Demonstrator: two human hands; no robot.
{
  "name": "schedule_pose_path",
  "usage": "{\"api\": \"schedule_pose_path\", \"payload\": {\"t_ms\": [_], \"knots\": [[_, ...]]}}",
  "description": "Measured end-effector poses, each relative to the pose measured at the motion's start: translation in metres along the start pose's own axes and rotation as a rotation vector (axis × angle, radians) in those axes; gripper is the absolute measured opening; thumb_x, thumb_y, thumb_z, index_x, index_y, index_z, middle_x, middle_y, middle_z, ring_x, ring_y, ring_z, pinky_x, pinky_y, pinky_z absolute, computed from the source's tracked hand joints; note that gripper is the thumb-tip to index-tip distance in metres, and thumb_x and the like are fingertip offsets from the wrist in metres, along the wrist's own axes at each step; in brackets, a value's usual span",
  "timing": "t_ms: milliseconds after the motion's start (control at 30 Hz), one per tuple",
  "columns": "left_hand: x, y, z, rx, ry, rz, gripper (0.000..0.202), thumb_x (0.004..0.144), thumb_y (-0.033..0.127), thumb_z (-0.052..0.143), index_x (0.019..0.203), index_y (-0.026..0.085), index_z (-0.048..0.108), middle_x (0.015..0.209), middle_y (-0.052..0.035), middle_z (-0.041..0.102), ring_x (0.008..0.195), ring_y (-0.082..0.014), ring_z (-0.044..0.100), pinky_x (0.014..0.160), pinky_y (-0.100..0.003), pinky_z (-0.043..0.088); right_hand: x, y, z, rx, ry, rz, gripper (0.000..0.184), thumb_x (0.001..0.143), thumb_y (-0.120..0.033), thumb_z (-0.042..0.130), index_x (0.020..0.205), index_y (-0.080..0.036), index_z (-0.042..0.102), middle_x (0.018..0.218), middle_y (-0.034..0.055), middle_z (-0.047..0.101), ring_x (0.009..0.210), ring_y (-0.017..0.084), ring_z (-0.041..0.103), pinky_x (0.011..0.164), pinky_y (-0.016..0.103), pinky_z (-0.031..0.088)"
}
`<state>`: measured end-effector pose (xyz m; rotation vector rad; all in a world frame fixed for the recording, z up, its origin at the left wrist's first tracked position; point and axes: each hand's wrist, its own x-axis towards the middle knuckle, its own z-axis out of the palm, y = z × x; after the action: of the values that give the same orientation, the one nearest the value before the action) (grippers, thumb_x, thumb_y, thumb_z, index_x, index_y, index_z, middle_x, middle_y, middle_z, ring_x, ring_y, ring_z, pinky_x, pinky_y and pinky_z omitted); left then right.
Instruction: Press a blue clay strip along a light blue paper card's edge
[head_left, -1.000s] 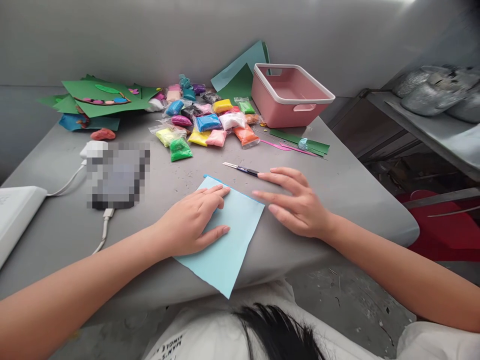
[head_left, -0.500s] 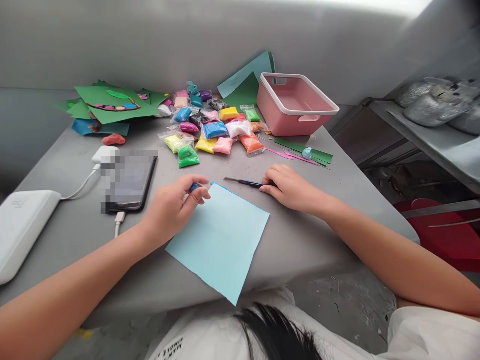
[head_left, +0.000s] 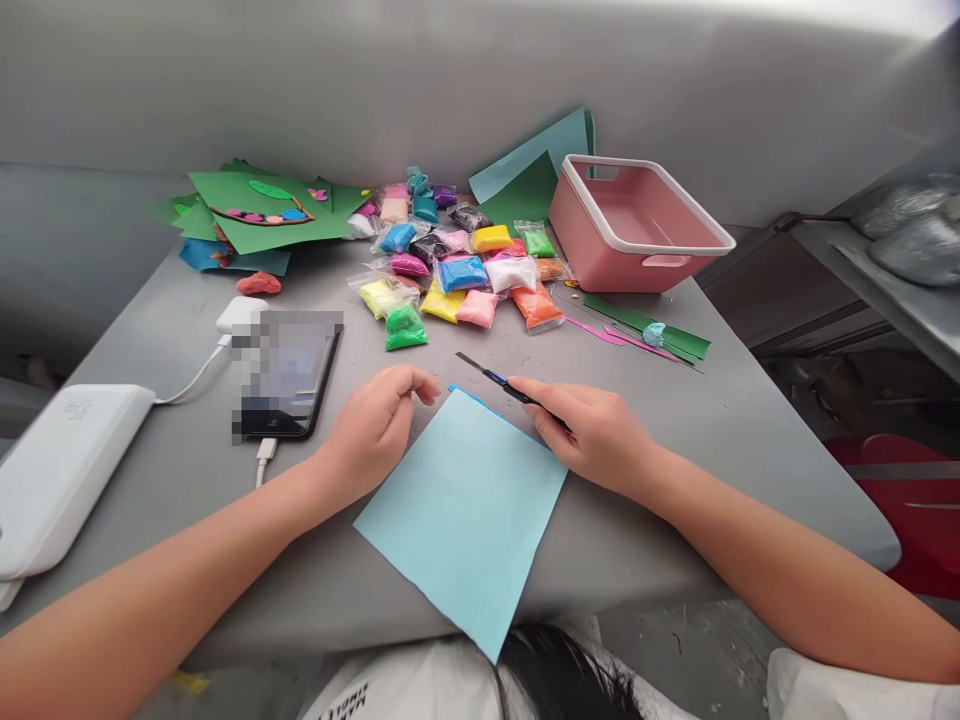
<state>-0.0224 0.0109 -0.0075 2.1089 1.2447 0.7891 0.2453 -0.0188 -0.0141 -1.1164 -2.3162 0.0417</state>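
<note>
My right hand (head_left: 589, 425) is closed around a slim utility knife (head_left: 510, 385); its long blade is out and points to the upper left. The knife lies over the far right edge of a light blue sheet of paper (head_left: 465, 510). A thin strip of brighter blue (head_left: 487, 403) runs along that far edge. My left hand (head_left: 386, 415) rests by the sheet's left side with its fingers curled in. What those fingers hold, if anything, is hidden now.
Bags of coloured clay (head_left: 461, 273) lie in a heap beyond the sheet, beside a pink basket (head_left: 615, 250). Green paper strips (head_left: 679, 340) are at right. On the left are a phone (head_left: 289, 375), a white power bank (head_left: 82, 450), an orange-red lump (head_left: 259, 283) and decorated green paper (head_left: 262, 210).
My right hand has picked the knife up off the table and brought it to the sheet's far edge. My left fingers have curled, and the blue lump seen in them is out of sight.
</note>
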Motion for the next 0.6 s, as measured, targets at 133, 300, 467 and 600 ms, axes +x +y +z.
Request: {"api": "schedule_pose_path", "payload": {"t_ms": [133,300,467,600], "knots": [[0.004,0.01,-0.004,-0.083,0.031,-0.185,0.029,0.092,0.042,0.051,0.106,0.019,0.063,0.095,-0.0036,0.068,0.068,-0.0151,0.053,0.064,-0.028,0.046,0.003,-0.005,-0.008,0.158,0.029,-0.049,0.03,0.096,-0.011,0.052,0.122,-0.021,0.064,0.088,0.003,0.077,0.067,0.013,0.069,0.063,0.024,0.054],[0.005,0.013,-0.004,-0.138,-0.023,-0.103,0.024,0.086,0.043,0.064,0.089,0.021,0.071,0.087,-0.0009,0.07,0.061,-0.0127,0.043,0.059,-0.027,0.039,0.004,-0.01,-0.017,0.317,-0.008,0.028,0.02,0.092,-0.014,0.062,0.107,-0.02,0.073,0.074,0.0003,0.075,0.057,0.011,0.064,0.055,0.022,0.051],[0.005,0.015,-0.004,-0.107,-0.03,-0.102,0.023,0.087,0.042,0.061,0.084,0.021,0.07,0.079,-0.0005,0.069,0.06,-0.0132,0.044,0.057,-0.027,0.038,0.006,-0.012,-0.028,0.488,-0.022,0.371,0.008,0.085,-0.026,0.071,0.089,-0.023,0.076,0.08,0.0012,0.078,0.059,0.014,0.068,0.053,0.025,0.054],[0.003,0.016,-0.003,-0.068,-0.064,-0.044,0.02,0.089,0.038,0.06,0.083,0.021,0.069,0.083,-0.0009,0.071,0.061,-0.0137,0.046,0.06,-0.028,0.041,0.005,-0.011,-0.031,0.486,-0.032,0.378,0.009,0.086,-0.03,0.071,0.089,-0.023,0.075,0.08,0.0019,0.078,0.062,0.016,0.069,0.055,0.027,0.057]]}}
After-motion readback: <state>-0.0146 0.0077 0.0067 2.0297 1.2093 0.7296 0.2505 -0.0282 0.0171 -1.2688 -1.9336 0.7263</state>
